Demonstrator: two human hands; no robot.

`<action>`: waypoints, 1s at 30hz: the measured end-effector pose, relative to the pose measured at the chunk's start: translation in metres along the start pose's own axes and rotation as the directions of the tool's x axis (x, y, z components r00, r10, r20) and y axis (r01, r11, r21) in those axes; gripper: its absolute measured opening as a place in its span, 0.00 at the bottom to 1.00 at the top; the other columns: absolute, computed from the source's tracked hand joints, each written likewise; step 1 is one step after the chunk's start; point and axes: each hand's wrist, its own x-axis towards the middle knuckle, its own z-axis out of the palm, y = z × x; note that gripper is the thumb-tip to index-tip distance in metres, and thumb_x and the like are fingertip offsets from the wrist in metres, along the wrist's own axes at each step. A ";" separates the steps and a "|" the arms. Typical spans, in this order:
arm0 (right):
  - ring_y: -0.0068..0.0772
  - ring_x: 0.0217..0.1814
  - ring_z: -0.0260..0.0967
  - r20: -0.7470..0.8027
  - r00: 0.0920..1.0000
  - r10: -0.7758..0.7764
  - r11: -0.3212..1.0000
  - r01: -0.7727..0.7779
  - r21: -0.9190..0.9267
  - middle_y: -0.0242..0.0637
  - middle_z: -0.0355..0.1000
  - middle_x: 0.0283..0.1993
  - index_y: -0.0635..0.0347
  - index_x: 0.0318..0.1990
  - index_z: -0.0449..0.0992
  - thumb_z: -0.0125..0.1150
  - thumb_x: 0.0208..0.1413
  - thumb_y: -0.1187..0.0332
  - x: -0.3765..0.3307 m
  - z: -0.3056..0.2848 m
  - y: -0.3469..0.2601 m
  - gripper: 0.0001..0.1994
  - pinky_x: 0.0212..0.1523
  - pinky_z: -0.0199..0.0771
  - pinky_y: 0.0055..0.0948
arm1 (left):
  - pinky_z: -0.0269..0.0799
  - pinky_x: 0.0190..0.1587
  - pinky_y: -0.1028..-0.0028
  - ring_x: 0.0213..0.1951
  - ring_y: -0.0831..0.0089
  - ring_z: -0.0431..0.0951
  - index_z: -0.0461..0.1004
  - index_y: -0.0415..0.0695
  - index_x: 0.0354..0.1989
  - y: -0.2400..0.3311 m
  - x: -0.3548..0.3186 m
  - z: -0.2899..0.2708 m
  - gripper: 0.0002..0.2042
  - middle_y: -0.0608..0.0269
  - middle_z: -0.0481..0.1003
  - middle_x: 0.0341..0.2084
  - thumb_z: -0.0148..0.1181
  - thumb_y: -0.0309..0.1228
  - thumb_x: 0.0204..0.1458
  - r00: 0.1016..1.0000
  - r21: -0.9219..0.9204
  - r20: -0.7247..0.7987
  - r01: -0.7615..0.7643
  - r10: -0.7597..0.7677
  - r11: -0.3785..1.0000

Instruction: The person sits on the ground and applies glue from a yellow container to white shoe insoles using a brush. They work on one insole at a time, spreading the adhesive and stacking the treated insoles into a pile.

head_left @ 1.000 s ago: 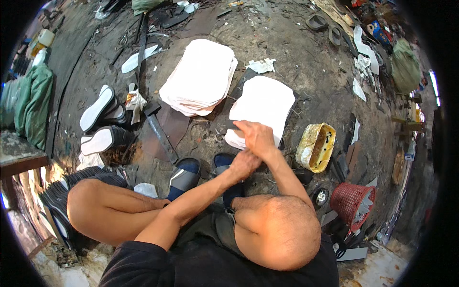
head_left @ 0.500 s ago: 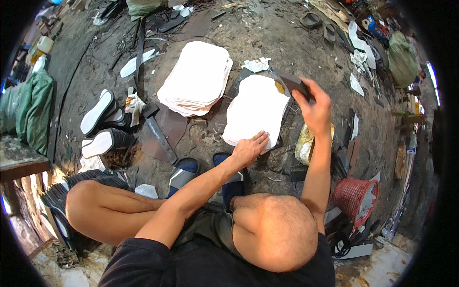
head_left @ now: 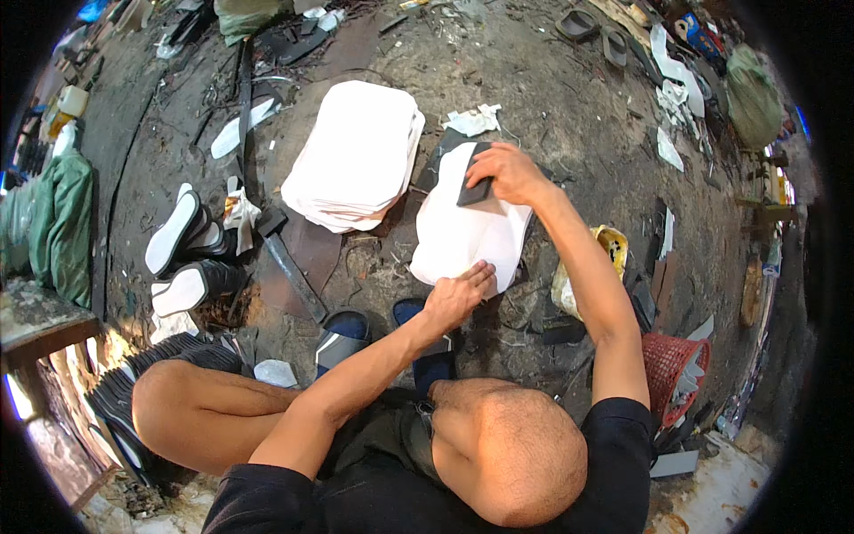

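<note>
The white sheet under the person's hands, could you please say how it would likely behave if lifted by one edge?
The white sheet looks thin and lies flat, so probably light and floppy. The left hand pins its near edge, which suggests it slides easily.

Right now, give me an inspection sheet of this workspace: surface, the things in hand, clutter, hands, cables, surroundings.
Surface: bare dirt ground, gritty and littered.
Things in hand: white sheet lying flat; dark flat piece on its far end; stack of white sheets beside it.
Clutter: white-soled shoes, yellow container, red basket, paper scraps.
Hands: left hand pressing the sheet's near edge; right hand gripping the dark piece.
Cables: nothing seen for certain.
Surroundings: green bag at left, sandals far off.
</note>
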 end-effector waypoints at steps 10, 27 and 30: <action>0.44 0.46 0.79 0.017 0.707 0.707 0.707 -0.707 -0.010 0.34 0.81 0.45 0.32 0.53 0.80 0.62 0.55 0.64 -0.143 -0.010 -0.039 0.17 0.47 0.77 0.45 | 0.81 0.47 0.69 0.65 0.70 0.68 0.72 0.43 0.57 -0.003 0.011 -0.006 0.22 0.64 0.68 0.64 0.55 0.22 0.50 0.996 -0.036 -0.066 -0.063 0.060 0.997; 0.44 0.44 0.80 0.016 0.792 0.611 0.766 -0.586 -0.263 0.43 0.81 0.42 0.34 0.51 0.81 0.51 0.55 0.66 -0.041 0.011 -0.112 0.19 0.44 0.77 0.47 | 0.80 0.46 0.64 0.66 0.65 0.67 0.70 0.42 0.57 -0.028 0.024 -0.017 0.27 0.62 0.70 0.61 0.53 0.19 0.43 0.982 -0.086 -0.184 0.034 -0.049 0.996; 0.44 0.41 0.80 -0.253 0.715 0.652 0.720 -0.688 -0.088 0.34 0.82 0.41 0.32 0.52 0.80 0.54 0.56 0.67 -0.054 -0.030 -0.048 0.19 0.41 0.80 0.44 | 0.79 0.49 0.64 0.66 0.65 0.67 0.71 0.43 0.56 -0.004 0.028 -0.023 0.27 0.58 0.70 0.62 0.54 0.19 0.42 0.988 -0.139 -0.141 0.049 -0.068 0.989</action>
